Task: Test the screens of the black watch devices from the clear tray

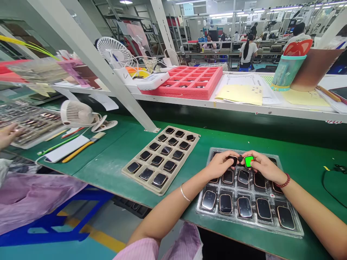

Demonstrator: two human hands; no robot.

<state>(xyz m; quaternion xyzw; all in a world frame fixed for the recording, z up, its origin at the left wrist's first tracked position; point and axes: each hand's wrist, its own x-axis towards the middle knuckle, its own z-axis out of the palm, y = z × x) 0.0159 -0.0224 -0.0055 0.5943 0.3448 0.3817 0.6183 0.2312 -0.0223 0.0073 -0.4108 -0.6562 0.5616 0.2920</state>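
Observation:
My left hand (222, 163) pinches a dark-screened smartwatch (232, 160) over the back of a clear plastic tray (246, 223). Close beside it, my right hand (267, 167) grips another smartwatch (249, 161), whose screen glows green; the thumb lies on its lower right edge. Between the two sits a small dark piece I cannot make out. Rows of watch bodies with black faces and gold-coloured rims, such as this one (245, 207), fill the tray's pockets. Part of the back row is hidden by my hands.
To the left lies a beige tray (145, 163) of black-faced watches. Beyond are a brush (84, 147), a small fan (78, 113) and a co-worker's hand (8, 134). A slanted post (108, 77) meets the bench; the shelf above holds a red foam tray (214, 85). A black cable (329, 184) lies right.

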